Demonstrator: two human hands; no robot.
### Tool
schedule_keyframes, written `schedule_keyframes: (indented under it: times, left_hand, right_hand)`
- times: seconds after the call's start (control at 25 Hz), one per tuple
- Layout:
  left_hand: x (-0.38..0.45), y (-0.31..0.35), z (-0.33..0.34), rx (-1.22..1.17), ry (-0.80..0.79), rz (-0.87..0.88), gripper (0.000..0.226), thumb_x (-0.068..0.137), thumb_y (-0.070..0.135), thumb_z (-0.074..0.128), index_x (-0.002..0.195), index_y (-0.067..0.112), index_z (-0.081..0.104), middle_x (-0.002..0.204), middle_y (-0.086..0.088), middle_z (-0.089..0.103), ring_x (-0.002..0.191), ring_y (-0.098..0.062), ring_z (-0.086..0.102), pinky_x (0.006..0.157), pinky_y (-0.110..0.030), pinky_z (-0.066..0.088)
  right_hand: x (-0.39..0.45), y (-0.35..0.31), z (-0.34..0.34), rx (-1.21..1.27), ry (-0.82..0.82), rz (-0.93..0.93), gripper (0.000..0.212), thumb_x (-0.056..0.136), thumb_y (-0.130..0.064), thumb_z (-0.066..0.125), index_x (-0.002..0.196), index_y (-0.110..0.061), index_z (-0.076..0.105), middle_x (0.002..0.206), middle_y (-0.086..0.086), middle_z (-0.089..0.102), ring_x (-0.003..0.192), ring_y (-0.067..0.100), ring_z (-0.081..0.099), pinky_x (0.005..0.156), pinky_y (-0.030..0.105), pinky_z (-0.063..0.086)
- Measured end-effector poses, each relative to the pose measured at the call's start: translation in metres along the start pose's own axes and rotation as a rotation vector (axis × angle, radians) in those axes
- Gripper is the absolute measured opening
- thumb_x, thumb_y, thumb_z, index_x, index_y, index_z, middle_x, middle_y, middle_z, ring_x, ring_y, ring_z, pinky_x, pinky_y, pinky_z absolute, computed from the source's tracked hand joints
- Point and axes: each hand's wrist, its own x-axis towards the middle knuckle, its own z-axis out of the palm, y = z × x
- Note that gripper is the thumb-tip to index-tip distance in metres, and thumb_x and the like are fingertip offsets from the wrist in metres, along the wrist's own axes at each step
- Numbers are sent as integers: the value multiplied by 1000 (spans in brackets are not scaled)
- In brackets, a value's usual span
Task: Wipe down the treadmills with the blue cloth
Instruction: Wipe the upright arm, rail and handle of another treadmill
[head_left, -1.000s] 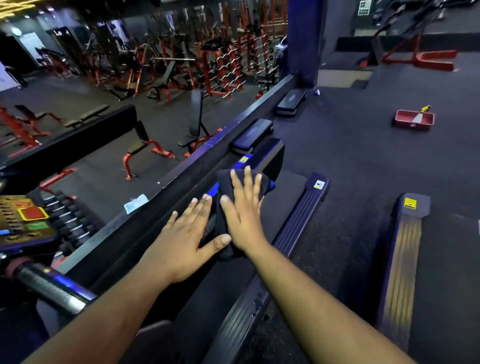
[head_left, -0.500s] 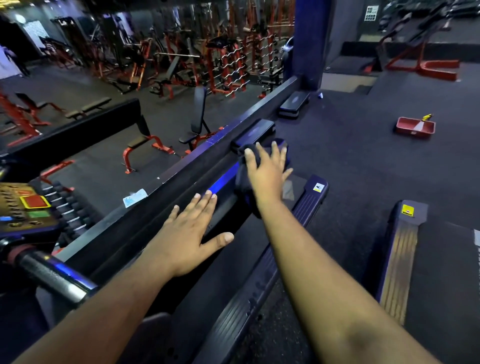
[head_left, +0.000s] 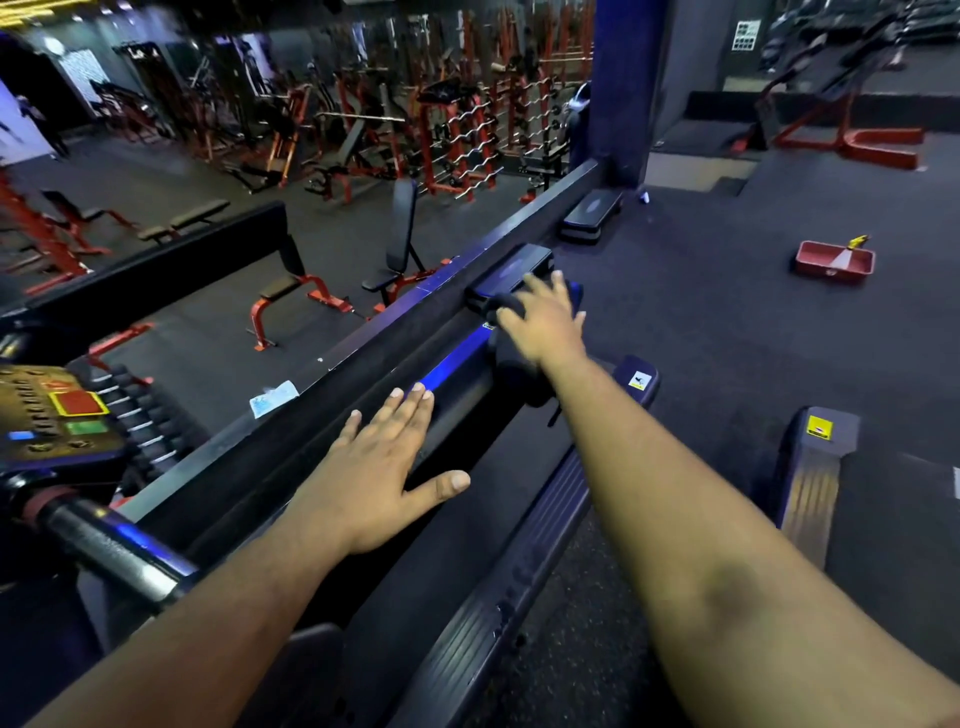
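Right hand (head_left: 545, 325) is stretched far out at the rear end of the treadmill's left side rail (head_left: 452, 371), fingers spread flat, pressing the blue cloth (head_left: 514, 364) down over the end cap; the dark cloth bunches beneath the palm and drapes under the wrist. Flat palm, I'd say, to spread pressure across the fabric. Left hand (head_left: 379, 467) lies open on the same rail nearer the body, fingers straight, thumb splayed onto the belt (head_left: 467, 545), likely bracing that long reach. Beyond, a neighbouring treadmill (head_left: 810, 467) waits, and a red tray (head_left: 834, 265) sits on the floor, well apart.
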Motion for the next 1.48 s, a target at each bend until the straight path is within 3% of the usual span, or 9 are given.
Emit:
schedule_keyframes:
  times: [0.16,0.32,0.44,0.6,0.8,1.0,1.2,1.32,1.48]
  left_hand:
    - [0,0,0,-12,-9,-6,109,71,94,1,156,29,-15,161,15,-22,148,-4,-20,125,-44,-1]
    - [1,0,0,-6,2,0,107,71,93,3,156,30,-13,162,14,-20,149,-4,-17,125,-44,1]
    - [1,0,1,-12,9,5,107,71,94,2,156,30,-12,162,15,-20,149,-4,-17,125,-43,0]
    - [2,-1,1,-6,-5,-2,106,71,94,3,156,32,-14,161,16,-22,148,-3,-20,125,-42,-1]
    - [0,1,-1,-38,-7,-2,111,68,96,1,157,31,-11,162,17,-19,149,-3,-17,125,-44,0]
    - [0,-2,-1,-74,13,16,113,70,94,5,154,23,-21,161,14,-21,149,-3,-15,125,-44,2]
    - [-6,-1,-2,-91,25,31,108,75,92,9,151,25,-28,159,13,-29,148,-2,-22,124,-47,-2]
    - [-19,-3,-5,-118,112,52,106,76,92,7,152,27,-25,160,12,-30,147,-1,-24,124,-46,-6]
    - [-56,-20,-7,-177,138,-20,112,66,97,-4,153,29,-22,160,11,-28,149,-4,-19,124,-50,-3]
  right_hand:
    - [-19,-15,14,299,170,237,47,89,-41,56,136,-40,55,167,-14,1,153,23,-12,116,68,12]
    - [-112,-22,70,446,164,-63,55,89,-37,57,143,-36,49,167,-12,-1,152,20,-18,121,45,4]
    - [-84,1,64,404,167,-149,55,89,-37,55,144,-36,49,167,-7,0,152,24,-19,119,53,4]
    - [-3,28,32,531,295,74,48,96,-29,54,143,-31,51,168,0,6,154,27,-9,120,61,6]
    - [-59,12,65,987,349,400,80,99,-48,51,159,-24,4,168,-3,-3,154,14,-5,125,44,2]
    - [-160,-29,106,677,234,6,70,98,-43,47,151,-48,2,165,-9,-16,151,13,-20,122,37,-3]
    - [-43,8,36,203,207,6,50,95,-35,53,145,-34,47,168,-5,4,153,28,-11,115,72,9]
    - [-65,-18,42,236,224,72,49,89,-40,51,139,-36,53,166,-7,14,154,24,-8,117,68,10]
    - [-181,-51,86,118,66,-303,60,83,-50,42,140,-35,50,161,-8,29,154,20,-4,117,60,0]
